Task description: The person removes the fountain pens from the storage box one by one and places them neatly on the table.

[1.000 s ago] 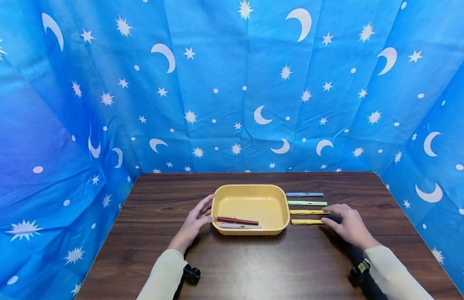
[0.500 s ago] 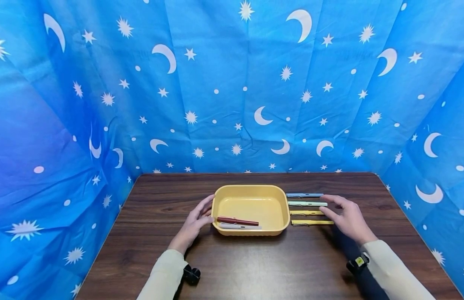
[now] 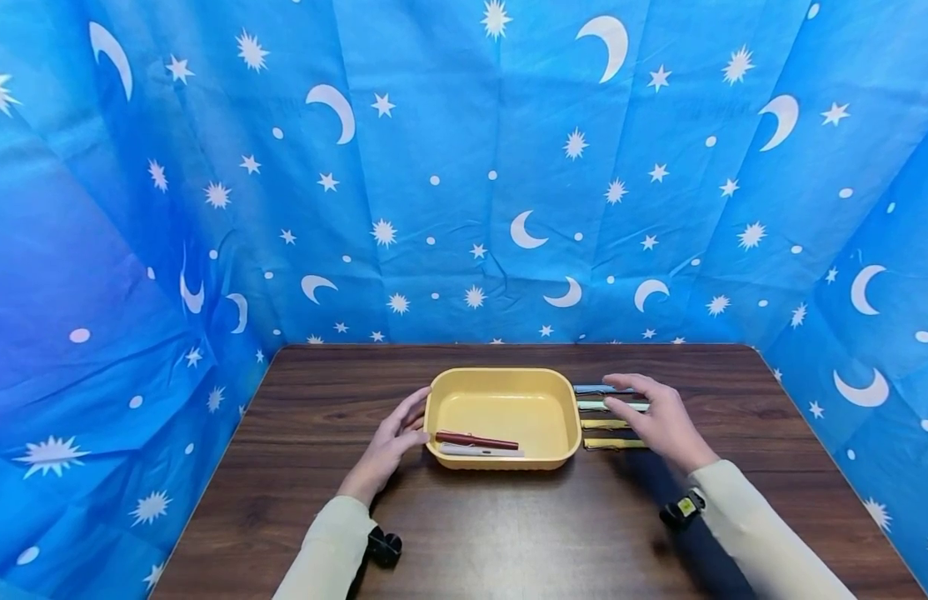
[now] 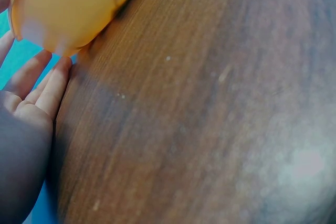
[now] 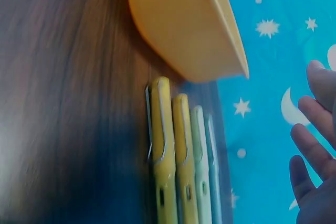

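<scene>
A yellow rectangular tub (image 3: 501, 461) stands on the table, with a dark red pen (image 3: 476, 441) and a whitish pen (image 3: 481, 452) lying at its near left. My left hand (image 3: 389, 450) touches the tub's left end; in the left wrist view its fingers (image 4: 51, 90) lie fairly straight against the outer wall. Right of the tub lie a blue pen (image 3: 587, 389), a light green pen (image 3: 591, 406) and two yellow pens (image 5: 165, 171), side by side. Over them hovers my right hand (image 3: 666, 421), fingers spread and holding nothing, covering their right ends in the head view.
The dark wooden table (image 3: 509, 533) ends at the back against a blue curtain (image 3: 464, 167) with moons and stars, which also hangs at both sides. A small black camera sits at each wrist, below the cream sleeves (image 3: 764, 517).
My right hand has lifted away from the right ends of the yellow pens and moved back and left, over the pens. The left hand and the tub have stayed in place.
</scene>
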`<state>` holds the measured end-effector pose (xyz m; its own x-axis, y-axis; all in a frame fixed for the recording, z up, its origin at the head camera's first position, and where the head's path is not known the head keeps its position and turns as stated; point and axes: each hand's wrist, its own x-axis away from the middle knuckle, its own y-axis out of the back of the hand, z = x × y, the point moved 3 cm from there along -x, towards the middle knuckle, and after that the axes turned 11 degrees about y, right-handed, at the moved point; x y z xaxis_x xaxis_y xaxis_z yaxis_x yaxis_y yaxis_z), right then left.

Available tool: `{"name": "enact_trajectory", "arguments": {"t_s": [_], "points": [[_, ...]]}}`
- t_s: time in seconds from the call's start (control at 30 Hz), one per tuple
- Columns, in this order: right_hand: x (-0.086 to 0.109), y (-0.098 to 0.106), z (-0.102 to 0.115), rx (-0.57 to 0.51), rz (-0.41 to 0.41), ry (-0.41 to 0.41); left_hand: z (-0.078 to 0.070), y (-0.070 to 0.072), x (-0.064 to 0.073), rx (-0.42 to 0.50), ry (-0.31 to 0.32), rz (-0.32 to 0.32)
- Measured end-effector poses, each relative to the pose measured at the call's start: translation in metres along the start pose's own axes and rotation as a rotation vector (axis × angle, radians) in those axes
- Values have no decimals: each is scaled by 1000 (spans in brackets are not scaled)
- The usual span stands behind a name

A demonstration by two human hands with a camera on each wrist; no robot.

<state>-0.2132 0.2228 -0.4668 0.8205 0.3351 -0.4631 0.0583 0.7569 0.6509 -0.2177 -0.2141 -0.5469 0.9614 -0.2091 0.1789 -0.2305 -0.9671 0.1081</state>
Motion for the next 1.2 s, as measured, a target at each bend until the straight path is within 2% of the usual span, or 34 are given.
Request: {"name": "enact_trajectory", "arguments": {"t_s": [0.27,0.7,0.93,1.2], "points": [[-23,-24,19,-105,45,1,1,1,-2,4,-11,-1],[-51,-69,50,-142,177,42,0,0,0,12,-16,13],[-67,-89,62,-147,280,125,0,0,0,2,-8,-1],[-82,-107,66,-113,411,124,-2,0,1,7,-19,5]]}}
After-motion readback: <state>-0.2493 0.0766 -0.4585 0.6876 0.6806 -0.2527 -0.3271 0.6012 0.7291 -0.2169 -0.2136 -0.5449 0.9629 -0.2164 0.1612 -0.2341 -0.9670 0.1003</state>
